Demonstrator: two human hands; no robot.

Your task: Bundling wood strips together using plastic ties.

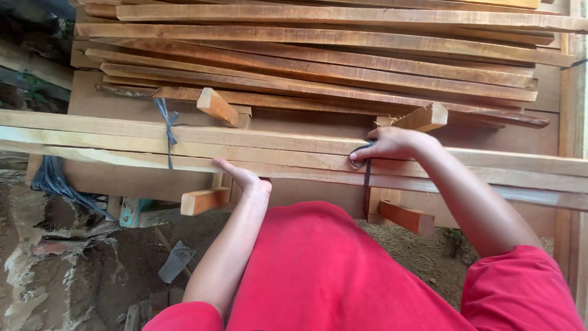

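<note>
Right hand (392,144) fingers pinched dark strap (366,167) wrapped around pale long wooden slat bundle (294,153); left hand (245,179) fingers together, flat against bundle's near edge.

Shirt (318,270): red, plain fabric, short sleeves
Sleeves: end above the elbows
Forearms: bare
Left hand (245,179): bare, no glove
Right hand (392,144): bare, no glove

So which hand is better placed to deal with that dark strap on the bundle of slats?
Probably the right hand: its fingers already pinch the dark strap on the slat bundle. The left hand only rests against the bundle's near edge, away from it.
</note>
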